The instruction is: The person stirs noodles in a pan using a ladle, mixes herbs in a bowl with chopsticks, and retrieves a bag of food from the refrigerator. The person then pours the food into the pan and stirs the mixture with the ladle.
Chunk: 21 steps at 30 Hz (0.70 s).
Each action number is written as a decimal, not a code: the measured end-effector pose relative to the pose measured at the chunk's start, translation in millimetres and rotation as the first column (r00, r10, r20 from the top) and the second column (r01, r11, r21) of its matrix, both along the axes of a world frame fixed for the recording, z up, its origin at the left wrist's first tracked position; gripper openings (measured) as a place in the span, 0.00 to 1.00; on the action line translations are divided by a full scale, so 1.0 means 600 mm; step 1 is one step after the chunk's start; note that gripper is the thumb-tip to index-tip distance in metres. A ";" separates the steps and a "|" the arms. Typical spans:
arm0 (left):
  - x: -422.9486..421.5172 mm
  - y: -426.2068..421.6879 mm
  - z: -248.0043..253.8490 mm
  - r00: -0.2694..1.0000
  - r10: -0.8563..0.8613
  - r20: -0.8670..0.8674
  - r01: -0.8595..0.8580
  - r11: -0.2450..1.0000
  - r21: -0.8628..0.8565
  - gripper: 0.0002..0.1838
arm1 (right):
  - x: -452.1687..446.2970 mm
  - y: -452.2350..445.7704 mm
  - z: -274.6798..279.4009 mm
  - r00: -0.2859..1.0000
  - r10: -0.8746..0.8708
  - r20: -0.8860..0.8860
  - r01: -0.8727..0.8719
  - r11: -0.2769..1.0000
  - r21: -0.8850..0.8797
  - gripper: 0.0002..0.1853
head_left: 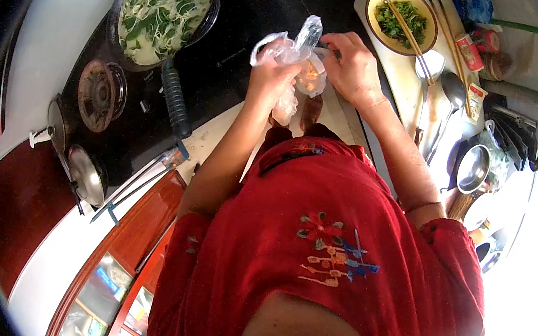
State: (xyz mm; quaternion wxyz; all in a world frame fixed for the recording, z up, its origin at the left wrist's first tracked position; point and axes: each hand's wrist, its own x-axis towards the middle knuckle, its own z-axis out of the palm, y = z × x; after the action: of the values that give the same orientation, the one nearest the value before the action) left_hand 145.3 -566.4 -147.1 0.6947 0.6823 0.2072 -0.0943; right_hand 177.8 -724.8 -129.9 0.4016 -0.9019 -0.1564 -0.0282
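A clear plastic bag (290, 53) is bunched up in my left hand (270, 77), whose fingers are closed round it. Something small and orange shows through the plastic at the bag's lower right, but its kind is unclear. My right hand (355, 71) is closed at the bag's right side, with thumb and forefinger pinched together at its edge. Both hands are held in front of my body, above the counter's front edge. The exact fold under the right fingertips is partly hidden.
At left, a pan (167, 11) of leafy greens in pale liquid sits on the black stove, handle (175, 99) towards me. A burner (98, 94) is nearer. At right, a cutting board (398, 70) bears a bowl (370, 12) of chopped greens with chopsticks, a spatula and a ladle (453, 90).
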 end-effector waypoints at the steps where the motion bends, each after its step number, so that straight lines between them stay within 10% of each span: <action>1: 0.003 0.000 0.001 0.999 -0.026 0.018 0.026 0.999 0.030 0.19 | -0.002 0.001 0.003 0.998 0.050 0.033 -0.050 0.999 -0.011 0.14; 6: 0.012 0.006 0.002 1.000 -0.009 -0.025 0.007 0.996 -0.086 0.15 | -0.003 -0.003 0.035 0.935 0.243 -0.256 -0.196 0.961 0.196 0.17; 8: 0.013 0.011 0.003 0.992 0.110 -0.068 -0.125 0.951 -0.282 0.16 | 0.002 -0.023 0.041 0.773 0.365 -0.519 -0.124 0.889 0.441 0.35; 13: 0.019 0.026 0.048 0.991 0.112 -0.071 -0.132 0.884 -0.449 0.21 | -0.021 -0.056 0.008 0.867 0.447 -0.220 -0.458 0.889 0.002 0.61; 21: 0.015 0.056 0.069 1.000 -0.014 0.011 0.017 0.791 -0.611 0.25 | -0.017 -0.033 -0.006 0.869 0.467 -0.161 -0.441 0.880 0.176 0.58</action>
State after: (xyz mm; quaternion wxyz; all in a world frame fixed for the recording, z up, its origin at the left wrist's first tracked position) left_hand 154.4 -532.8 -105.7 0.8777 0.4232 0.1580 -0.1599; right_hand 167.4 -744.3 -133.5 0.4699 -0.8090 -0.3211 0.1469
